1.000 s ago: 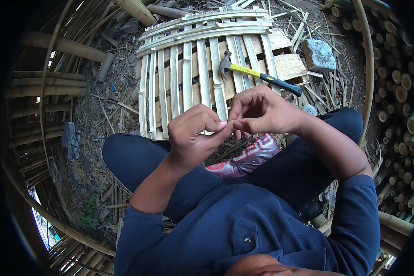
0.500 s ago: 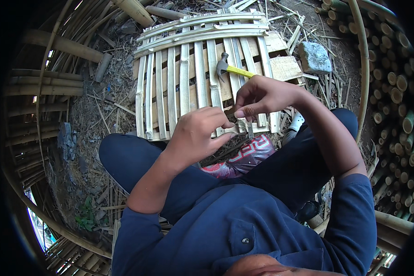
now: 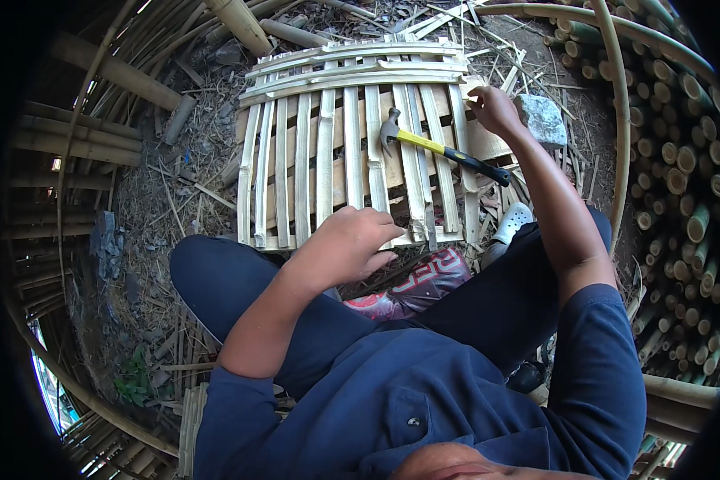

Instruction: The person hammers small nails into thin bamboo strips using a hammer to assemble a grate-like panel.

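1. A bamboo slat panel (image 3: 336,144) lies flat on the littered ground, ahead of both hands.
2. A claw hammer (image 3: 444,150) with a yellow and black handle rests on the panel, just left of and nearer than the right hand.
3. The left hand (image 3: 352,244), its grip loosely curled and holding nothing visible, rests on the panel's near edge.
4. The right hand (image 3: 494,108) reaches to the panel's far right edge, its grip pinched on a slat end; a grey stone (image 3: 546,118) sits just right of it.

An outdoor bamboo workshop: stacked poles (image 3: 696,160) at the right, a slat panel (image 3: 352,136) and hammer (image 3: 440,148) on bare ground (image 3: 184,184) littered with offcuts.
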Demonstrator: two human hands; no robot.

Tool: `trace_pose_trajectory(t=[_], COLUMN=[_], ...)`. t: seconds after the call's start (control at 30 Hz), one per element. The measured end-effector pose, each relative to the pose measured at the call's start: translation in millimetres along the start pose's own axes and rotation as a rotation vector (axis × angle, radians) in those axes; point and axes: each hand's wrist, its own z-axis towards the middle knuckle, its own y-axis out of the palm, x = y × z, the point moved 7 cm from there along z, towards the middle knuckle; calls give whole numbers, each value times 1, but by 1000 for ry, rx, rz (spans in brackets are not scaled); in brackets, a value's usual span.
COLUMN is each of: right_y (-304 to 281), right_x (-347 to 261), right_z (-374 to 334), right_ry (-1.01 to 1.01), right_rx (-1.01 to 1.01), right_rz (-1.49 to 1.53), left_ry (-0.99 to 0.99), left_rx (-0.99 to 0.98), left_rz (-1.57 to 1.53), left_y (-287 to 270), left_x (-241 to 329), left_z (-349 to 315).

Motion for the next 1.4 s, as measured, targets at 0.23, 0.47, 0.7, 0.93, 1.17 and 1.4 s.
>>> trace_pose_trajectory(t=[0.23, 0.47, 0.7, 0.93, 1.17, 1.4], right_y=[11, 18, 11, -15, -33, -14], right_x=[-12, -13, -10, -10, -87, -136], right_z=[-8, 2, 3, 2, -38, -100], right_ry=[-107, -67, 23, 173, -43, -208], right_rx=[134, 88, 72, 111, 118, -256], right_rz=[-157, -238, -172, -108, 58, 666], left_ry=[-109, -102, -94, 16, -5, 70], left_rx=[354, 419, 441, 593, 617, 619], left_rz=[-55, -115, -127, -169, -153, -140], left_y=[-31, -41, -44, -59, -63, -62], left_x=[-12, -9, -7, 3, 4, 11], left_z=[-2, -2, -4, -8, -14, -9])
